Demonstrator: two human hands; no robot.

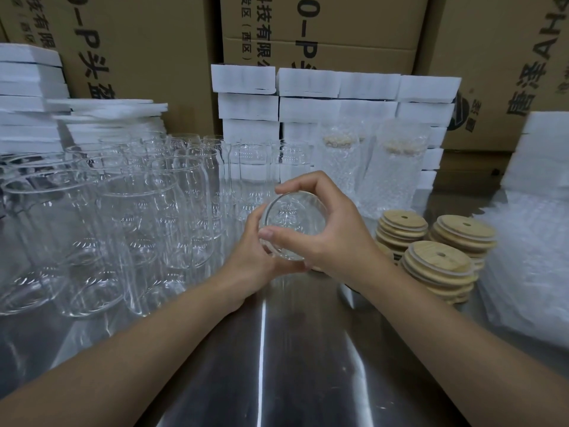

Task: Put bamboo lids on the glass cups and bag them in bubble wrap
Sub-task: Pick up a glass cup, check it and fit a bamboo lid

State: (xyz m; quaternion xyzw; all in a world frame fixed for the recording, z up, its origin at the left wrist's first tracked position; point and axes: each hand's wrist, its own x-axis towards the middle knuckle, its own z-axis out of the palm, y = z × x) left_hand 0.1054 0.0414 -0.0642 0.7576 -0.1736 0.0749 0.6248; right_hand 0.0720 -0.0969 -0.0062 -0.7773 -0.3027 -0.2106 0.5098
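Both hands hold one clear glass cup (292,224) above the steel table, its open mouth tilted toward the camera. My left hand (255,257) grips the cup's lower side from the left. My right hand (332,232) curls round the rim, thumb in front and fingers over the top. No lid sits on this cup. Three stacks of round bamboo lids (437,266) stand just right of my right hand. Two lidded cups in bubble wrap (391,167) stand upright behind.
Several bare glass cups (138,211) crowd the left half of the steel table (277,365). A pile of bubble wrap bags (529,266) lies at the right edge. White foam blocks (335,100) and cardboard boxes (308,35) wall off the back.
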